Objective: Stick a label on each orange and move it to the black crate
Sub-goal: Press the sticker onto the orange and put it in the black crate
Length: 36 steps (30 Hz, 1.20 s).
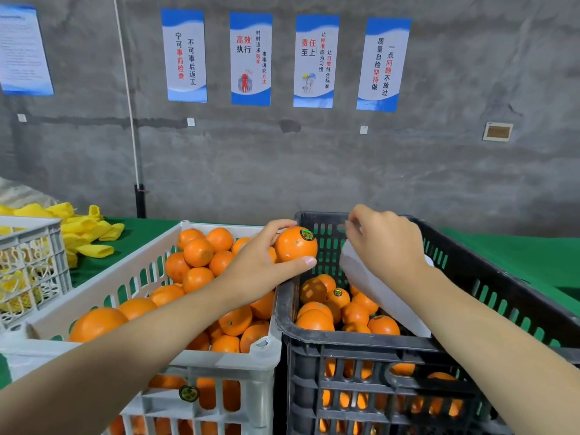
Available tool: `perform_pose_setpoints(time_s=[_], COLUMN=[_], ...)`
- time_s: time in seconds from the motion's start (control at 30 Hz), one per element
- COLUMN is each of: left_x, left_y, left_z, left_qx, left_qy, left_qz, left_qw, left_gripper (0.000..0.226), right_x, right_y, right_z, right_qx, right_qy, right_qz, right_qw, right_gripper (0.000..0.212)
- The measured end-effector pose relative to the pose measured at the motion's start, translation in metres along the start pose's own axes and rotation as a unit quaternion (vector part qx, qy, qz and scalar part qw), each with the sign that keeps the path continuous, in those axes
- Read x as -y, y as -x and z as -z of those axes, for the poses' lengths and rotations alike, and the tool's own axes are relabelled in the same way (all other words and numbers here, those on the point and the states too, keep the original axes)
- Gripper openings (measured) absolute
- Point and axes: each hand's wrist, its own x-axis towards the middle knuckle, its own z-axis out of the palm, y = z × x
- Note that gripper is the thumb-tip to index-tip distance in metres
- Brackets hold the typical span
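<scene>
Your left hand grips the labelled orange mid-frame, above the black crate rim; right hand curled (cannot tell on what).

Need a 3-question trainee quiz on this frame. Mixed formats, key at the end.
1. True or false: the orange in the left hand already carries a label.
2. What does the right hand hold over the black crate?
A. a white sheet
B. a yellow net sleeve
C. a second orange
3. Fill in: a stray label is stuck on the front wall of the ___ crate.

Key: 1 true; 2 A; 3 white, meaning the white crate.
</scene>
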Motion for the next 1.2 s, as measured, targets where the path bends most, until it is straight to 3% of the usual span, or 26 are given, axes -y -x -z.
perform_pose_setpoints(time_s=[0.13, 0.2, 0.27, 0.33, 0.5, 0.6, 0.7, 0.77, 0.87, 0.93, 1.0, 1.1, 1.2], left_x=[-0.005, -0.006, -0.006, -0.005, -0.001, -0.001, -0.007, -0.01, -0.011, -0.008, -0.006, -0.002, -0.003], left_y=[0.001, 0.0, 0.0, 0.0, -0.002, -0.003, -0.001, 0.0, -0.001, -0.005, -0.007, -0.011, -0.011], left_z=[-0.01, -0.012, -0.011, -0.009, -0.008, -0.009, -0.009, -0.008, -0.006, -0.006, -0.006, 0.0, 0.001], left_qx=[0.15, 0.169, 0.147, 0.111, -0.016, -0.053, -0.029, -0.019, 0.02, 0.034, -0.011, -0.088, -0.082], left_qy=[0.041, 0.025, -0.007, -0.073, -0.174, -0.226, -0.203, -0.179, -0.12, -0.068, -0.033, 0.002, 0.055], left_qz=[0.036, 0.044, 0.036, 0.047, 0.074, 0.026, 0.033, 0.034, 0.032, 0.001, -0.007, 0.01, 0.022], left_qw=[0.987, 0.984, 0.988, 0.99, 0.982, 0.972, 0.978, 0.983, 0.992, 0.997, 0.999, 0.996, 0.995], left_gripper=[0.057, 0.041, 0.043, 0.06, 0.083, 0.094, 0.119, 0.12, 0.092, 0.048, 0.013, 0.011, 0.012], right_x=[-0.003, -0.001, 0.0, 0.002, 0.002, 0.005, 0.011, 0.017, 0.024, 0.025, 0.025, 0.023, 0.022], right_y=[0.0, -0.002, -0.002, 0.001, 0.001, 0.003, 0.006, 0.007, 0.007, 0.008, 0.008, 0.006, 0.008], right_z=[0.0, 0.001, 0.001, 0.002, -0.003, -0.002, 0.001, 0.002, 0.004, 0.006, 0.009, 0.013, 0.009], right_qx=[0.022, 0.007, -0.037, -0.071, 0.002, 0.039, 0.054, 0.07, 0.079, 0.04, -0.03, -0.094, -0.026], right_qy=[0.018, -0.018, -0.099, -0.207, -0.369, -0.364, -0.33, -0.289, -0.252, -0.232, -0.203, -0.16, -0.133], right_qz=[-0.013, 0.002, 0.025, 0.022, -0.016, 0.033, 0.113, 0.165, 0.206, 0.217, 0.202, 0.158, 0.193], right_qw=[1.0, 1.0, 0.994, 0.976, 0.929, 0.93, 0.936, 0.94, 0.942, 0.947, 0.958, 0.97, 0.972], right_gripper=[0.008, 0.008, 0.012, 0.019, 0.031, 0.027, 0.026, 0.029, 0.029, 0.022, 0.013, 0.006, 0.015])
